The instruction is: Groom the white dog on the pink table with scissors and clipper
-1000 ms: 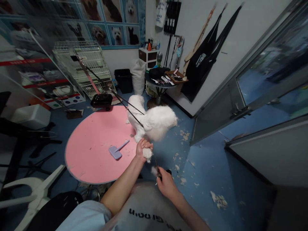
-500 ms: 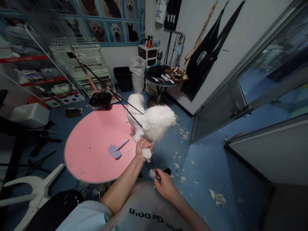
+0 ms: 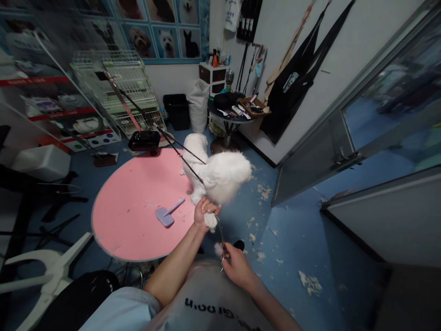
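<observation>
A white dog [image 3: 227, 171] stands at the right edge of the round pink table [image 3: 120, 202], with black straps running to its body. My left hand [image 3: 201, 213] is closed around one of its legs, and the fluffy paw [image 3: 211, 222] shows below my fingers. My right hand [image 3: 237, 264] grips a pair of scissors [image 3: 221, 233] by the handles, and their slim, curved blades reach up along the paw's right side. A tuft of white fur hangs beside my right fingers. On the tabletop lies a lilac slicker brush [image 3: 164, 218].
Cut fur [image 3: 310, 282] is scattered over the blue floor. Behind the dog stands a small round table [image 3: 215, 111] with tools and a basket. A black bin [image 3: 176, 112], a white sack [image 3: 198, 110] and a wire cage [image 3: 127, 87] line the back. At right is a door [image 3: 317, 156].
The camera view has shifted very slightly. Both hands, the scissors and the dog's paw keep nearly the same position.
</observation>
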`<control>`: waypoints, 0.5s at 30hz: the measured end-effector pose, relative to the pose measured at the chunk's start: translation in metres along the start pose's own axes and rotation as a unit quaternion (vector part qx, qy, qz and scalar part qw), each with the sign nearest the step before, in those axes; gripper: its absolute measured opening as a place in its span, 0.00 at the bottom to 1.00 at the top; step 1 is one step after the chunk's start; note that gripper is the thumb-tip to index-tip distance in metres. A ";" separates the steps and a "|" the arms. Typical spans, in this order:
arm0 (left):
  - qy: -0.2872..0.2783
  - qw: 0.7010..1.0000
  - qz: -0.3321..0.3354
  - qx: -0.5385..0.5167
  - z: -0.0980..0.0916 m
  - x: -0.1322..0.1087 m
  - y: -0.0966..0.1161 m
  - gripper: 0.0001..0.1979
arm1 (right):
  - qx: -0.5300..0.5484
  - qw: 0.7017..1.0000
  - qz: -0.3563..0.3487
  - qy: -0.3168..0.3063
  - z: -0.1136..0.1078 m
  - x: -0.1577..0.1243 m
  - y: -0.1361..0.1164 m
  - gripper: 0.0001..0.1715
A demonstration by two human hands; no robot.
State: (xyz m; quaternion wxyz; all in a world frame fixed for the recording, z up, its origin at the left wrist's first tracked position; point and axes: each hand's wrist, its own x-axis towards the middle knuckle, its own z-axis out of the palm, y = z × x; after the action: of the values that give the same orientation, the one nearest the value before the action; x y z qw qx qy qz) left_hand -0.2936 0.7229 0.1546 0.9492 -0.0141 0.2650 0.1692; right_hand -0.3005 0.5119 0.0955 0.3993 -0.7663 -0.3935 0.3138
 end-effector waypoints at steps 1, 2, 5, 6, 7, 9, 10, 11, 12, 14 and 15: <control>-0.001 1.000 0.000 0.003 0.000 0.000 0.000 0.31 | -0.003 1.000 0.002 0.001 -0.001 0.000 0.000 0.18; 0.000 1.000 0.001 0.008 -0.001 0.001 0.000 0.31 | -0.010 1.000 0.004 0.002 -0.002 -0.001 0.000 0.19; 0.004 0.999 0.007 0.036 -0.003 0.004 -0.001 0.29 | -0.045 0.999 0.016 0.007 -0.006 -0.002 0.001 0.20; 0.005 0.999 0.013 0.046 -0.004 0.005 -0.002 0.28 | -0.056 0.998 0.023 0.005 -0.008 -0.002 0.001 0.21; 0.006 0.998 0.019 0.057 -0.006 0.007 -0.002 0.28 | -0.067 0.997 0.030 0.001 -0.009 -0.003 0.001 0.21; 0.002 0.997 0.031 0.077 -0.010 0.012 -0.004 0.27 | -0.089 0.995 0.042 -0.005 -0.012 -0.003 0.001 0.24; 0.000 0.996 0.035 0.086 -0.012 0.015 -0.004 0.26 | -0.101 0.994 0.048 -0.008 -0.013 -0.004 0.001 0.26; -0.002 0.995 0.037 0.093 -0.015 0.017 -0.005 0.26 | -0.114 0.992 0.055 -0.012 -0.014 -0.004 0.002 0.28; -0.003 0.994 0.040 0.098 -0.018 0.020 -0.006 0.26 | -0.127 0.990 0.062 -0.016 -0.015 -0.004 0.002 0.29; -0.009 0.993 0.048 0.106 -0.023 0.024 -0.006 0.26 | -0.150 0.985 0.077 -0.024 -0.016 -0.004 0.002 0.29; -0.013 0.993 0.052 0.110 -0.025 0.026 -0.007 0.26 | -0.157 0.984 0.083 -0.028 -0.017 -0.004 0.002 0.28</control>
State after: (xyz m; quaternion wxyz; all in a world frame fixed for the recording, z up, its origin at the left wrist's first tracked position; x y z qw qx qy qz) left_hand -0.2832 0.7217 0.1192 0.9382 0.1059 0.2703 0.1885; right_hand -0.2886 0.5021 0.1026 0.2355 -0.8404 -0.3842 0.3011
